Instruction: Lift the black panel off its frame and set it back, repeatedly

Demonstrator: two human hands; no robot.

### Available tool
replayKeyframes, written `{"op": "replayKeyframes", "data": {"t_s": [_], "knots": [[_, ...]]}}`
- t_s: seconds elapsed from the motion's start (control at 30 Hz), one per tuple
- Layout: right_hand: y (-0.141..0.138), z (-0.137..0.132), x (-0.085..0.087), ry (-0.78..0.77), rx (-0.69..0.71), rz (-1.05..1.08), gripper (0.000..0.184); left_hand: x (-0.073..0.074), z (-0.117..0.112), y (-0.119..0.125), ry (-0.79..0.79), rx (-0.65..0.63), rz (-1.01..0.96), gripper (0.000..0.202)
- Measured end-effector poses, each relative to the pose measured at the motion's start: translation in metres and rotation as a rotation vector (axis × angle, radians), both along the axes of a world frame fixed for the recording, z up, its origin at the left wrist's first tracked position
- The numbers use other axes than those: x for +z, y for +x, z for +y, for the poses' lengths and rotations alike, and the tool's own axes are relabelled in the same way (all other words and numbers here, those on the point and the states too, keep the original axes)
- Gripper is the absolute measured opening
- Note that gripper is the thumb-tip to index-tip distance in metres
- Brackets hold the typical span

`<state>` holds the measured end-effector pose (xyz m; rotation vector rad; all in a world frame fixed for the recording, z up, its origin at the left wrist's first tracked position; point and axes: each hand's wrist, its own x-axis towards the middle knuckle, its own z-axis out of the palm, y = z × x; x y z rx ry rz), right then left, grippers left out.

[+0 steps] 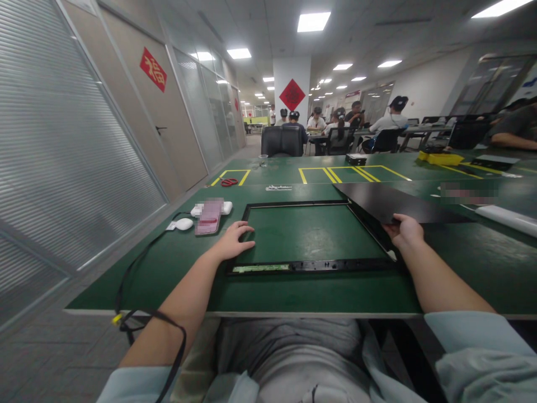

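The right hand [406,230] grips a thin, black, flat panel [392,202] by its edge — the left hand [235,240] (fingers spread) is at a black rectangular frame's [335,265] left side.

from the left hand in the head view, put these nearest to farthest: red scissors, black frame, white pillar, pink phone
1. Black frame: its left side runs right at the left hand
2. Pink phone: just to the hand's left
3. Red scissors: farther ahead on the green table
4. White pillar: well beyond the table
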<state>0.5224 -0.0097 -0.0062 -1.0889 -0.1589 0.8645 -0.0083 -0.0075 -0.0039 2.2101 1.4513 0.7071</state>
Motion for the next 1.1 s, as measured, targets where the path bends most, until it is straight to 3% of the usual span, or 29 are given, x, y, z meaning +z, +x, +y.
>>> {"op": "replayKeyframes", "data": {"t_s": [0.13, 0.33, 0.73, 1.1], "knots": [[-0.013, -0.005, 0.005, -0.134, 0.006, -0.058, 0.016, 0.0, 0.001, 0.0, 0.016, -0.018, 0.016, 0.051], [-0.019, -0.01, 0.012, -0.181, 0.068, -0.082, 0.014, 0.0, 0.0, 0.0, 0.002, -0.011, 0.021, 0.051], [-0.029, -0.02, 0.023, -0.169, 0.157, -0.088, 0.022, 0.003, -0.003, 0.001, -0.009, 0.005, -0.012, 0.053], [-0.04, -0.03, 0.037, -0.166, 0.398, -0.149, 0.026, 0.005, -0.006, 0.002, -0.009, 0.01, 0.048, 0.055]]}}
